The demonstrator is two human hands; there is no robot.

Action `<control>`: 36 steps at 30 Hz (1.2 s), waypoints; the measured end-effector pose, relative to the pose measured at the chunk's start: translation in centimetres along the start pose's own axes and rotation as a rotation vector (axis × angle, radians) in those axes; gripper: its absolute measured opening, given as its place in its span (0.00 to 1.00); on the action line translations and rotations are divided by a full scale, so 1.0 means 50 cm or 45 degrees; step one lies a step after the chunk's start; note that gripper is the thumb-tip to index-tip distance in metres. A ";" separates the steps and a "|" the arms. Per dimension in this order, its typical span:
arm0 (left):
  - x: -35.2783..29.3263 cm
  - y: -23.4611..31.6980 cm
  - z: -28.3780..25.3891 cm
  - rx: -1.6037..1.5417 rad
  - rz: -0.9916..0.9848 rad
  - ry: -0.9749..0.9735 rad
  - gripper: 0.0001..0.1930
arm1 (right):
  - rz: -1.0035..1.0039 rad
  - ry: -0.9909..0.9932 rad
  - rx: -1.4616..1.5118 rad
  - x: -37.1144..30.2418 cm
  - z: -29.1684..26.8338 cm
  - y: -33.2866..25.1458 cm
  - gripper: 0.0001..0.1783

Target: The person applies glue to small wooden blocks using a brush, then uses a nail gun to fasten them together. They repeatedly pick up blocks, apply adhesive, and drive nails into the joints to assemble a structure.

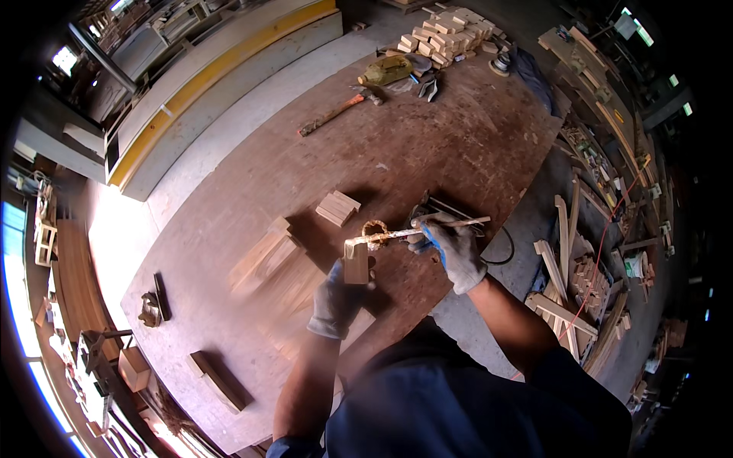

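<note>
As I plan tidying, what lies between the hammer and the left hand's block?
The head view shows short pale wood on the tabletop, between the hammer and the block in the left hand.

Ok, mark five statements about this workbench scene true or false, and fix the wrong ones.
1. The left hand holds a small wooden block. True.
2. The right hand holds a slim stick. True.
3. Both hands are bare. False: both wear pale gloves.
4. The hammer lies on the table, apart from both hands. True.
5. The big pile of wooden pieces is at the person's near edge of the table. False: it is at the far end.
</note>
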State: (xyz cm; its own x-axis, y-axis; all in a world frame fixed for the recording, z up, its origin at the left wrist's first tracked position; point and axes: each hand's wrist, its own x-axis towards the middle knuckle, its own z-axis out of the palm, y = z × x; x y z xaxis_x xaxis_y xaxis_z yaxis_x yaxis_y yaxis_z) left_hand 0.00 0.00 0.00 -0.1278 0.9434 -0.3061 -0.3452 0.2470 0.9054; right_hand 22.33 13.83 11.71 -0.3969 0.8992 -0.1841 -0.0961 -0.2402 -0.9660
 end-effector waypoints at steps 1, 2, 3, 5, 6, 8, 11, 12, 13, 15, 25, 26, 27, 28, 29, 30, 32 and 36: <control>0.000 0.002 0.001 0.014 0.003 0.003 0.32 | -0.024 -0.008 -0.037 -0.001 0.000 -0.001 0.13; -0.001 0.003 0.002 0.019 0.002 0.001 0.31 | -0.049 -0.016 -0.074 -0.002 0.000 -0.002 0.14; -0.005 0.005 -0.001 0.029 0.002 -0.002 0.31 | -0.055 -0.036 -0.073 -0.008 0.005 -0.002 0.13; -0.013 0.006 -0.007 0.051 0.004 -0.005 0.30 | -0.068 -0.076 -0.071 -0.020 0.016 -0.005 0.12; -0.015 0.006 -0.009 0.077 0.013 0.003 0.30 | -0.074 -0.099 -0.087 -0.024 0.017 -0.006 0.12; -0.012 0.003 -0.008 0.258 0.062 0.033 0.29 | -0.087 -0.146 -0.119 -0.032 0.019 -0.010 0.12; -0.007 -0.011 -0.020 0.418 0.077 0.068 0.28 | -0.064 -0.198 -0.205 -0.043 0.025 -0.018 0.12; 0.001 -0.030 -0.027 0.202 0.044 0.091 0.28 | -0.065 -0.241 -0.209 -0.047 0.025 -0.022 0.13; 0.007 -0.047 -0.033 -0.008 0.017 0.129 0.27 | -0.087 -0.270 -0.218 -0.052 0.027 -0.026 0.13; 0.016 -0.058 -0.040 -0.281 -0.082 0.142 0.27 | -0.136 -0.321 -0.237 -0.061 0.027 -0.033 0.11; 0.009 -0.028 -0.028 -0.267 -0.074 0.110 0.30 | -0.173 -0.160 -0.157 -0.037 0.036 -0.013 0.09; 0.002 -0.021 -0.025 -0.301 -0.066 0.089 0.30 | -0.218 -0.149 -0.189 -0.033 0.038 -0.011 0.09; -0.002 -0.013 -0.022 -0.324 -0.059 0.079 0.30 | -0.261 -0.140 -0.221 -0.030 0.040 -0.010 0.09; -0.008 -0.006 -0.018 -0.346 -0.055 0.070 0.30 | -0.304 -0.132 -0.253 -0.028 0.041 -0.009 0.09; -0.011 -0.002 -0.017 -0.354 -0.053 0.070 0.30 | -0.326 -0.122 -0.270 -0.028 0.040 -0.010 0.09; -0.013 0.002 -0.015 -0.367 -0.047 0.074 0.30 | -0.348 -0.113 -0.287 -0.028 0.039 -0.011 0.09; -0.017 0.010 -0.012 -0.393 -0.035 0.083 0.30 | -0.323 -0.095 -0.246 -0.032 0.040 -0.021 0.09; -0.018 -0.001 -0.021 -0.272 -0.007 0.114 0.30 | -0.160 -0.165 -0.220 -0.045 0.026 -0.036 0.09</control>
State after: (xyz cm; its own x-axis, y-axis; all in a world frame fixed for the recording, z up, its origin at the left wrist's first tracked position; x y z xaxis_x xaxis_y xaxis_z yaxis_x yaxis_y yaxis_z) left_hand -0.82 -1.10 -0.08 -0.2044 0.9163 -0.3443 -0.5341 0.1903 0.8237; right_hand 22.23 11.79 14.11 -0.5063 0.8611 -0.0466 0.0014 -0.0533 -0.9986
